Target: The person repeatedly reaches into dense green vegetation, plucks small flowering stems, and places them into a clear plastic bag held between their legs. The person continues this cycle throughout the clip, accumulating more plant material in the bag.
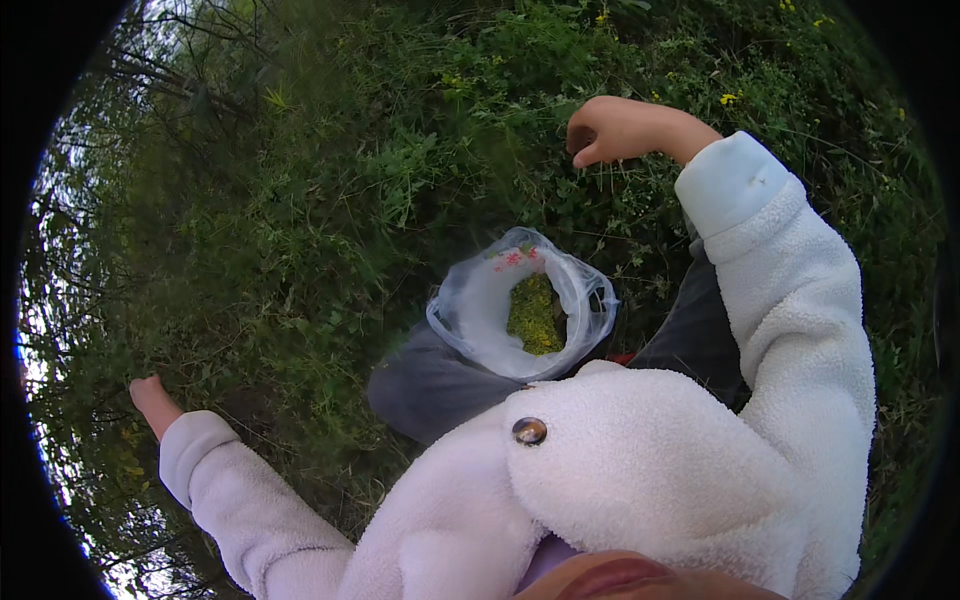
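Observation:
A translucent white plastic bag (469,330) with red printing stands with its mouth wide between my legs. Small yellow-green flower heads (536,319) lie in its bottom. My right hand (616,133) is out ahead, over the green plants beyond the bag. Its fingers curl towards the thumb, and whether anything is between them is hidden. Far to the left, my left hand (154,399) reaches low beside the plants, well apart from the bag. Its fingers are turned away, so what they hold or touch cannot be seen.
Dense green weeds (405,172) surround me. Yellow blossoms (729,98) dot the growth past my right hand, with more at the top right. Thin bare branches (161,75) and leafy brush rise at the left. My bent legs in dark trousers (442,382) flank the bag.

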The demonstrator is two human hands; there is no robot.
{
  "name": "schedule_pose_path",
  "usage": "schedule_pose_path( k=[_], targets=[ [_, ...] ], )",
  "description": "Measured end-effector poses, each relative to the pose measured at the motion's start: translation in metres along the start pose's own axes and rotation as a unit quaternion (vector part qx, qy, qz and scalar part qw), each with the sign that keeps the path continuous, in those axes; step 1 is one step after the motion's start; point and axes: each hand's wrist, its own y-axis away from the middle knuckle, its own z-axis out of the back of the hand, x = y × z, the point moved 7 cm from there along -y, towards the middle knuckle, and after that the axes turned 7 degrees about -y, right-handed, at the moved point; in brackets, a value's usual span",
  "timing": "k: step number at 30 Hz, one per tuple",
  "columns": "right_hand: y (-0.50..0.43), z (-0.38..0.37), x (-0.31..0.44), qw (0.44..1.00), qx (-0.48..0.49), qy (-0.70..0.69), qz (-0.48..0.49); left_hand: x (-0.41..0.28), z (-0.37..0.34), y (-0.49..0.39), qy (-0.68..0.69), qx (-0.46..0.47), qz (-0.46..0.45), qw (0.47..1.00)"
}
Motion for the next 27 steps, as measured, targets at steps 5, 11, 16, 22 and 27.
schedule_pose_path(
  k=[5, 11, 16, 22, 27],
  targets=[
    [0.01, 0.039, -0.109, 0.949, -0.079, 0.249, -0.175, 0.11, 0.026, 0.043, 0.235, -0.044, 0.329, 0.914],
    [-0.008, 0.039, -0.128, 0.968, -0.157, -0.077, -0.182, -0.129, -0.068, 0.24, 0.395, 0.215, 0.145, 0.881],
    [0.049, 0.109, 0.003, 0.793, -0.57, 0.044, 0.21, -0.329, -0.1, 0.387, 0.406, 0.404, -0.199, 0.795],
    [0.098, 0.09, 0.093, 0.741, -0.511, -0.027, 0.434, -0.482, -0.092, 0.457, 0.304, 0.354, -0.379, 0.799],
    [0.097, 0.067, 0.111, 0.77, -0.488, 0.031, 0.411, -0.494, -0.075, 0.474, 0.299, 0.16, -0.299, 0.892]
  ],
)
